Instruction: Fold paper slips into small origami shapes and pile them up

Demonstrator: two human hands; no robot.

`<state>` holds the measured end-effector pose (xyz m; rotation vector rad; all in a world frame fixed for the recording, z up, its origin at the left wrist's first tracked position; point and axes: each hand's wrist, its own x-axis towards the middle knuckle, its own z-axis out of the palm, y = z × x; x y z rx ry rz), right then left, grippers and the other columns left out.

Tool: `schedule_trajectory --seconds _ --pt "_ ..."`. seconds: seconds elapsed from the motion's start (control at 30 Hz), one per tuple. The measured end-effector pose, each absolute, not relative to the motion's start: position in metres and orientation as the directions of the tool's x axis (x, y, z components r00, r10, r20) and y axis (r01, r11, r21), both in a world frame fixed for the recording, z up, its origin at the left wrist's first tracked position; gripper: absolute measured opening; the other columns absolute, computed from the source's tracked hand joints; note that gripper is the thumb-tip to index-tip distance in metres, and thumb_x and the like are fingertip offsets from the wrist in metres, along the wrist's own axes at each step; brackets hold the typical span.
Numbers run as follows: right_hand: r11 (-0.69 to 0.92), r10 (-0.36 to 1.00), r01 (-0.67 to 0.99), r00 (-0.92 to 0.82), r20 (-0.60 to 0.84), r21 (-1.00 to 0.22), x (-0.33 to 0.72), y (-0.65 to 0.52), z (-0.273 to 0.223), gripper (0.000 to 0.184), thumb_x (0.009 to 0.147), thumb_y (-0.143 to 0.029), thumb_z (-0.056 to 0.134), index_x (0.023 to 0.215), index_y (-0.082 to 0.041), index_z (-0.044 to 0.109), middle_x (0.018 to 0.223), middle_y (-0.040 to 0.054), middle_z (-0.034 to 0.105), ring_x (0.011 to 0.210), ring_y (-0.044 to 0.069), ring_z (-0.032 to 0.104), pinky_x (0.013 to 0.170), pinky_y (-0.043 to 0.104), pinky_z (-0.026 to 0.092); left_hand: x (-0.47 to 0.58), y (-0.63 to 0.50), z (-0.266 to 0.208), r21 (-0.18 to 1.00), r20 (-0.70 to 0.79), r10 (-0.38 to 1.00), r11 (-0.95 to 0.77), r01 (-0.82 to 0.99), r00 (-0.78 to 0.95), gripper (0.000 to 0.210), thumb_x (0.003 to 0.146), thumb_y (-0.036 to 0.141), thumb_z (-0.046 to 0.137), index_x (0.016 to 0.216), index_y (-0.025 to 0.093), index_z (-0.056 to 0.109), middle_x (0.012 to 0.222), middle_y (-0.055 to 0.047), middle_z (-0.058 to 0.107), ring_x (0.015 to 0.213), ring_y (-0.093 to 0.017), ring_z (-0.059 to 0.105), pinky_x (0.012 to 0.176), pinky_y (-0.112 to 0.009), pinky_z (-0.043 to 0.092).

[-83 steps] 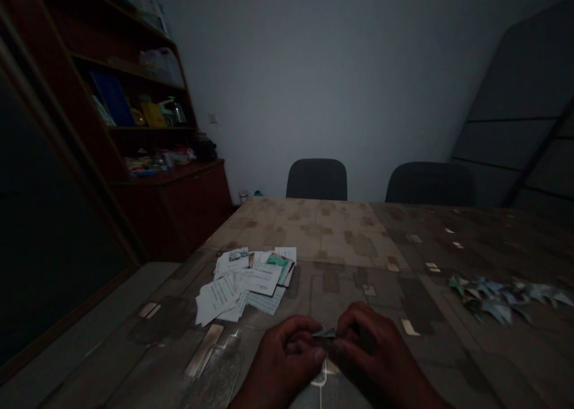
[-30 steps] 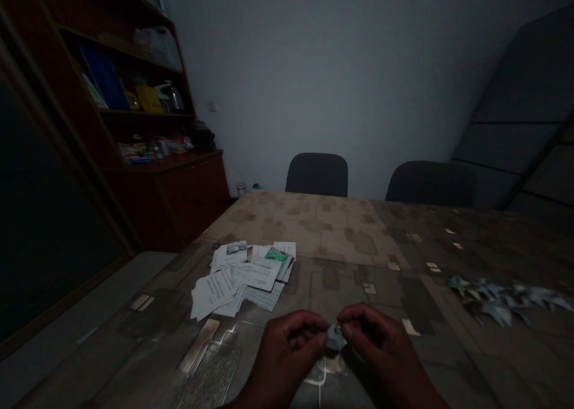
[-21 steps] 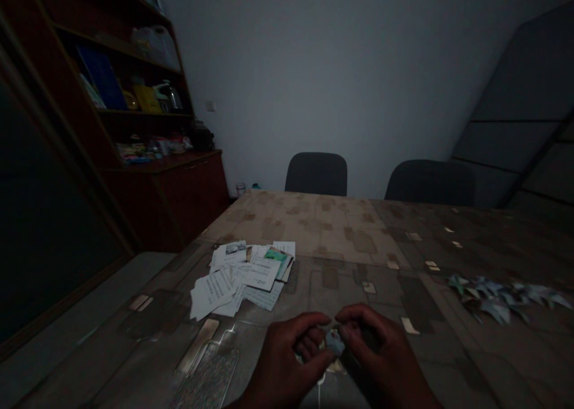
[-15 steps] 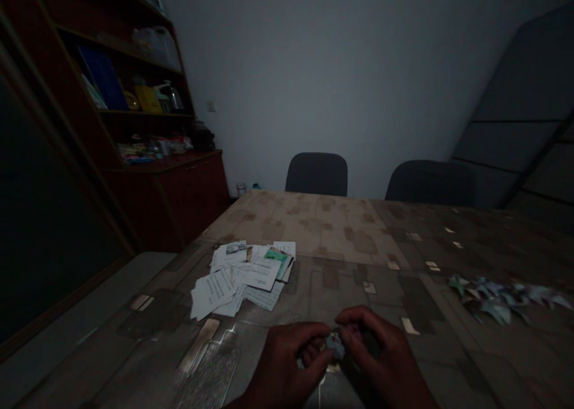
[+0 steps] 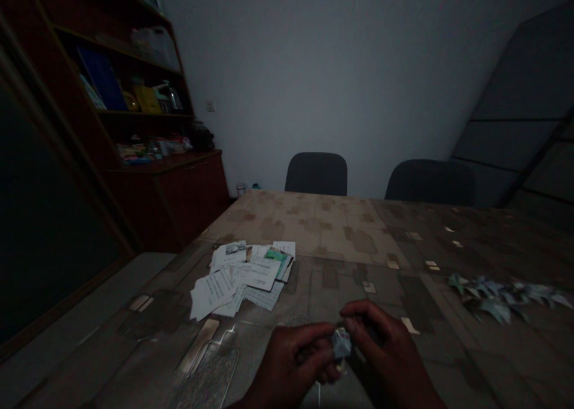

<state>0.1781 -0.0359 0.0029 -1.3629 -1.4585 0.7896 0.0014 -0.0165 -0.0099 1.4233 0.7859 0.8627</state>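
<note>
A small folded piece of paper [image 5: 342, 344], pale with some print on it, is held above the near part of the table. My left hand [image 5: 298, 355] pinches its left side between thumb and fingers. The fingers of my right hand [image 5: 381, 343] are closed at its upper right edge. Ahead and to the left lies a loose pile of printed paper sheets [image 5: 258, 274], one of them with a green picture. Off to the right is a row of folded paper pieces [image 5: 497, 298], pointed and pale.
A patterned cloth covers the table [image 5: 314, 217]. Beyond its far edge stand two dark chairs, one in the middle [image 5: 316, 173] and one at the right [image 5: 430, 180]. A reddish-brown cabinet [image 5: 188, 188] with filled shelves stands at the left against the wall.
The folded paper has turned and more of its pale face shows between my hands. My right hand has shifted slightly up and to the right. The pile and the row are unmoved.
</note>
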Motion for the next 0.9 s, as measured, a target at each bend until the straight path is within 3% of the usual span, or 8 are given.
schedule_trajectory --seconds 0.23,0.57,0.73,0.9 --pt "0.168 0.977 0.338 0.064 0.201 -0.926 0.178 -0.035 0.003 0.02 0.087 -0.04 0.057 0.085 -0.021 0.065 0.072 0.0002 0.065 0.069 0.02 0.062 0.062 0.027 0.048 0.001 -0.016 -0.018 0.994 0.019 0.857 0.039 -0.101 0.515 0.029 0.084 0.036 0.064 0.096 0.012 0.074 0.067 -0.009 0.071 0.059 -0.016 0.065 0.059 -0.026 0.051" --pt "0.16 0.978 0.336 0.075 0.196 -0.928 0.178 -0.034 0.004 0.018 0.086 -0.038 0.058 0.084 -0.021 0.065 0.07 0.0002 0.064 0.067 0.019 0.062 0.061 0.028 0.046 -0.001 -0.015 -0.026 0.995 0.041 0.848 0.016 -0.103 0.528 0.045 0.09 0.047 0.057 0.113 0.01 0.069 0.067 -0.009 0.072 0.058 -0.016 0.066 0.059 -0.027 0.05" --pt "0.157 0.981 0.326 0.057 0.185 -0.932 0.178 -0.033 0.003 0.018 0.085 -0.038 0.058 0.083 -0.021 0.065 0.07 0.0005 0.064 0.067 0.02 0.062 0.06 0.028 0.046 0.006 -0.016 -0.024 0.983 -0.042 0.875 0.122 -0.136 0.482 0.042 0.082 0.043 0.065 0.107 0.009 0.064 0.06 -0.005 0.069 0.053 -0.016 0.066 0.055 -0.025 0.049" --pt "0.19 0.961 0.417 0.105 0.255 -0.889 0.176 -0.036 0.003 0.017 0.086 -0.036 0.056 0.085 -0.022 0.066 0.076 0.0007 0.065 0.072 0.019 0.062 0.066 0.027 0.045 0.013 -0.014 -0.02 0.974 -0.149 0.916 0.2 -0.102 0.373 0.026 0.071 0.029 0.071 0.085 0.016 0.054 0.055 0.002 0.062 0.045 -0.016 0.064 0.044 -0.021 0.045"
